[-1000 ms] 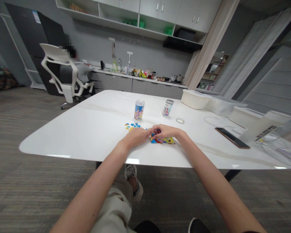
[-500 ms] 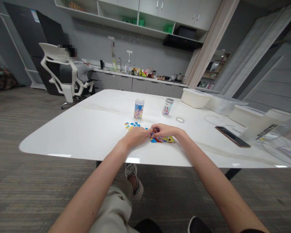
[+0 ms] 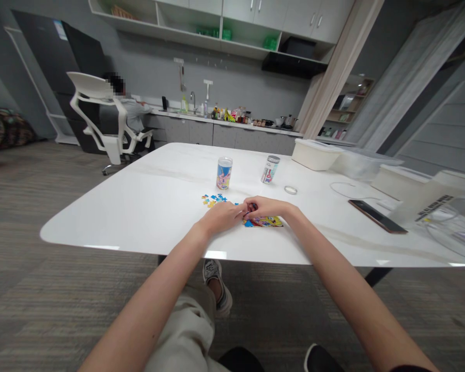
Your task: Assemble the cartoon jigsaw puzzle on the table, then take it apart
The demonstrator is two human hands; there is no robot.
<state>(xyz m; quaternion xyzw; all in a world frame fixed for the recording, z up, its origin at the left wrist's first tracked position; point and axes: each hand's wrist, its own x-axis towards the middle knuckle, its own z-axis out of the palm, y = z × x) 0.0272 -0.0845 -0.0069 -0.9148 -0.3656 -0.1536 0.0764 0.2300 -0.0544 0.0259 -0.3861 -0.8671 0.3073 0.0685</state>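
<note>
A partly assembled jigsaw puzzle (image 3: 269,222), colourful with yellow and blue, lies flat on the white table, and my hands cover its left part. My right hand (image 3: 261,206) reaches over it with bent fingers pinched at its upper left edge, on what looks like a jigsaw piece. Fingertips of my left hand (image 3: 225,214) meet those of the right there. The left fingers are closed, and what they hold is hidden. Loose jigsaw pieces (image 3: 216,199), blue and yellow, lie scattered just beyond the left hand.
Behind the pieces stands a picture-printed clear-topped can (image 3: 223,174), with a second can (image 3: 270,169) to its right. A round lid (image 3: 290,190) lies nearby. Rightward are a phone (image 3: 376,216), a cable and storage boxes (image 3: 316,156). A person sits in a white chair (image 3: 118,147) far left.
The view has shifted slightly, so everything sits a little further right. Both hands stay together at the puzzle's upper left, with only small finger movement.
</note>
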